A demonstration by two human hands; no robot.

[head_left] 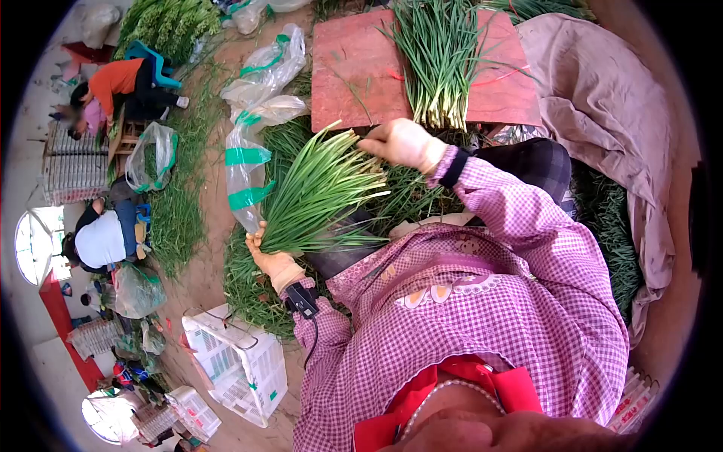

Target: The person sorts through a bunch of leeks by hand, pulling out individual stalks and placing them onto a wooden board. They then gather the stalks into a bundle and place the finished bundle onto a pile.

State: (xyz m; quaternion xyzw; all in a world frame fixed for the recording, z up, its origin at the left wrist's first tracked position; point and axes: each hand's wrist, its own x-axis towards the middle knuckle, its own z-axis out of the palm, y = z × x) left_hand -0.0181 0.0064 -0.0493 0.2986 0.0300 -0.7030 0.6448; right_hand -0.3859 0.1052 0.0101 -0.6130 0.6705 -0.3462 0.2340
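The left hand [269, 260], at centre left of the frame, is closed tight around the pale base of a bunch of chives [320, 196]. The green leaves fan out from that fist up and to the right. The right hand [403, 143], just above the centre, has its fingers curled shut at the upper edge of the fan and pinches the leaf tips there. Both hands are on the same bunch, one at each end. Both sleeves are pink-checked, and a small dark device [301, 299] is strapped at the left wrist.

Above the hands, at top centre, a red board [350, 75] lies flat with a heap of chives [437, 60] on it, white ends pointing down the frame. A mauve cloth [610, 105] is spread at the upper right. Clear plastic bags with green tape [248, 154] trail from the top of the frame to just beside the held bunch, and more loose greens cover the ground under the hands.

At lower left stands a white plastic crate [241, 369]. Well apart, at the far left, other people are at work — one in an orange top [117, 79], one in a white top [102, 239].
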